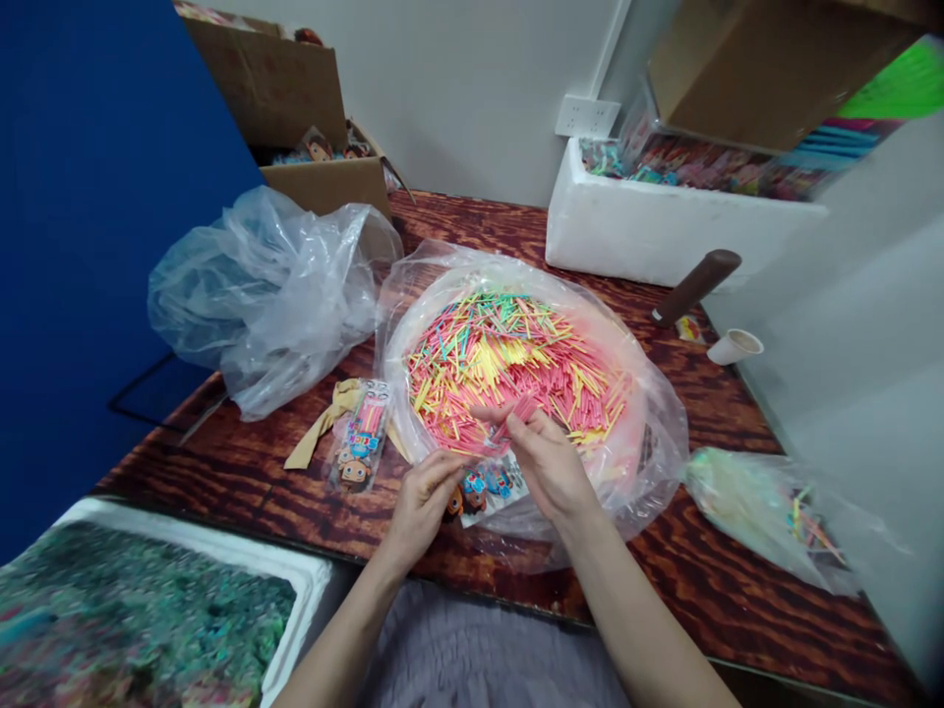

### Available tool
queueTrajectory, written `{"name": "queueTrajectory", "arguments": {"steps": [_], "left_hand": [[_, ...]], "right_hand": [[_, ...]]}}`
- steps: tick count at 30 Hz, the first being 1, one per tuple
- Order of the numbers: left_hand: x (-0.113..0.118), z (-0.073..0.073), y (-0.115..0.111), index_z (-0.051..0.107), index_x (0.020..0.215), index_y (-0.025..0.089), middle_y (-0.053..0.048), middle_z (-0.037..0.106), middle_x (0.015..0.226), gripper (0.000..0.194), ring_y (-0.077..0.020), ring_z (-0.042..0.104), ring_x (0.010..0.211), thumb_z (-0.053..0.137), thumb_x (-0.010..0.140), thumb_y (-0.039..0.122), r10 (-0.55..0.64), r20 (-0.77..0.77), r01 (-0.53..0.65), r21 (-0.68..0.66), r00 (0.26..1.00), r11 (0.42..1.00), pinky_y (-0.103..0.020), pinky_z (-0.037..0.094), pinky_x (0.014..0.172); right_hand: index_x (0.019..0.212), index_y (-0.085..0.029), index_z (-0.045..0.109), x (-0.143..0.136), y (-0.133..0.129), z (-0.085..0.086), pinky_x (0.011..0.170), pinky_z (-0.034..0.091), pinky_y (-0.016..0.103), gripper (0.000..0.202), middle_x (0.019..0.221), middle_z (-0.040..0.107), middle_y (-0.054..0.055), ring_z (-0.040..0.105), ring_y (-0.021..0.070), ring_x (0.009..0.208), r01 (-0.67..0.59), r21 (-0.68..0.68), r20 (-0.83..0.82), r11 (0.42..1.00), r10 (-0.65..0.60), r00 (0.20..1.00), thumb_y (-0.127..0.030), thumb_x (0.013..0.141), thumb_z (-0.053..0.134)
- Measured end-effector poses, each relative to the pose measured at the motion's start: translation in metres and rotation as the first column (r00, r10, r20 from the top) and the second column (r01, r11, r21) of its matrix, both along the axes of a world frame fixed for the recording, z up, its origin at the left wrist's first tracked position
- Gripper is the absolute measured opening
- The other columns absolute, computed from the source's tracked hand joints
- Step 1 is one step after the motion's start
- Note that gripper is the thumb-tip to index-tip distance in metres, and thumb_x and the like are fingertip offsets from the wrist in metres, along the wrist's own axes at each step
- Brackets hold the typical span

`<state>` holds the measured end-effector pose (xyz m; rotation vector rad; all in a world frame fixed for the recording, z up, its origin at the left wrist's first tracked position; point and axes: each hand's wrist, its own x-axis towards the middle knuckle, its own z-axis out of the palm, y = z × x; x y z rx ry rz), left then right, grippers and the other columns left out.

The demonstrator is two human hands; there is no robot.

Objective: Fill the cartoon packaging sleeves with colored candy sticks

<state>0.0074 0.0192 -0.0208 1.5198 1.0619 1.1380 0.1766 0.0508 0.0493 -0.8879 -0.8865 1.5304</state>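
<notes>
My right hand (552, 464) is closed around a small bunch of pink sticks (520, 411), held over the near edge of a wide, plastic-lined heap of thin coloured sticks (508, 359). My left hand (422, 503) is pinched at the edge of what looks like a small clear packet, partly hidden by the fingers. The lower ends of the bunch meet this clear plastic between the hands. Just below lie printed cartoon packets (483, 490), partly covered by my hands. A filled packet with a cartoon figure (361, 442) lies to the left on the wooden table (258, 492).
Crumpled clear plastic (287, 295) lies at left before a cardboard box (324, 182). A white foam box (649, 221), a brown cylinder (697, 287) and a paper cup (734, 346) stand at back right. A tied plastic bag (767, 516) lies right; a foam box (310, 580) is lower left.
</notes>
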Motion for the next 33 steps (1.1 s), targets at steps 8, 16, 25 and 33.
{"name": "queueTrajectory", "arguments": {"steps": [8,16,25,33], "left_hand": [[0.001,0.001,-0.001,0.074,0.104,0.025,-0.004,0.071,0.102,0.021,-0.0160,0.065,0.098,0.058,0.090,0.020,0.115,0.063,-0.117,0.043,0.991,0.992,-0.026,0.049,0.087],[-0.025,0.007,-0.012,0.070,0.110,0.020,-0.006,0.072,0.104,0.028,-0.0198,0.066,0.095,0.065,0.084,0.030,0.124,0.017,-0.120,-0.160,0.992,0.980,-0.029,0.051,0.086],[-0.093,0.007,-0.002,0.067,0.081,0.017,0.001,0.064,0.074,0.019,-0.0132,0.060,0.067,0.068,0.080,0.036,0.374,-0.037,-0.375,-0.144,0.927,0.916,-0.022,0.049,0.064],[-0.103,-0.034,0.069,0.065,0.102,0.017,-0.011,0.060,0.114,0.025,-0.0269,0.053,0.115,0.057,0.085,0.034,0.678,-0.407,-0.568,0.369,0.613,0.735,-0.043,0.039,0.104]], "right_hand": [[0.117,-0.028,0.057,0.004,-0.017,0.009,0.103,0.040,0.037,0.024,0.123,0.063,0.004,0.056,0.0189,0.118,-0.013,0.123,0.324,0.992,-0.028,0.946,-0.032,0.093,0.055],[0.096,-0.022,0.062,-0.041,-0.040,-0.002,0.086,0.044,0.033,0.016,0.098,0.064,0.004,0.057,0.0191,0.096,-0.177,0.348,0.663,0.921,-0.108,0.740,-0.015,0.094,0.048],[0.115,-0.024,0.059,-0.045,-0.044,-0.027,0.088,0.044,0.033,0.024,0.104,0.065,0.006,0.057,0.0206,0.100,-0.235,0.384,0.728,0.893,-0.136,0.672,-0.017,0.096,0.046],[0.089,-0.015,0.064,-0.015,0.006,-0.058,0.079,0.037,0.036,0.015,0.096,0.063,0.013,0.051,0.0268,0.093,-0.430,0.101,0.946,0.897,-0.220,-0.238,-0.009,0.086,0.051]]}}
